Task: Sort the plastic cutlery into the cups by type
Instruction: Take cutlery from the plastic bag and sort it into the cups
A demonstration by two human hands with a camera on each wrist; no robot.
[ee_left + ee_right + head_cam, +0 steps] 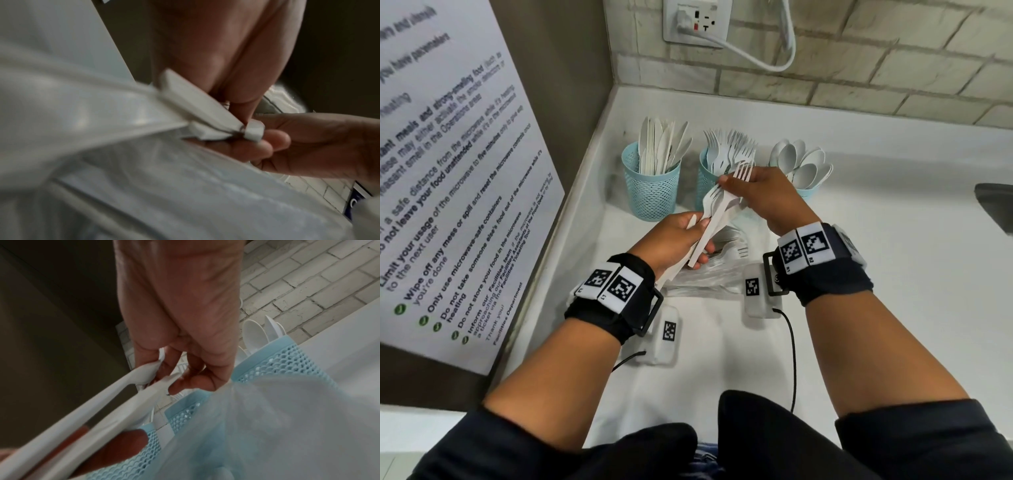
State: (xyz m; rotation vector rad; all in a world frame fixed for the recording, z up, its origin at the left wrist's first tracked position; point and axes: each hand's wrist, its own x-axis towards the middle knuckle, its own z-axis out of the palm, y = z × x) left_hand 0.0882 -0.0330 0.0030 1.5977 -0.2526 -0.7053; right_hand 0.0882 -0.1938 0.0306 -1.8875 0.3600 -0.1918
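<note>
Three pale blue mesh cups stand by the back corner. The left cup (654, 192) has knives, the middle cup (705, 186) forks, and the right cup (810, 193), which holds spoons (804, 164), is mostly hidden by my right hand. My left hand (700, 236) grips a bundle of white forks (714, 209) by the handles, whose ends (197, 112) show in the left wrist view. In front of the middle cup my right hand (729, 183) pinches one fork (743, 170) near its tines; the fork handles (98, 404) run back toward my left hand.
Loose forks (736, 246) lie on a crumpled clear plastic bag (705, 277) on the white counter (876, 260) under my hands. A wall with a printed notice (458, 192) closes the left side. Behind are a brick wall and a socket with a cable (753, 54). A dark object (996, 205) sits at the right edge.
</note>
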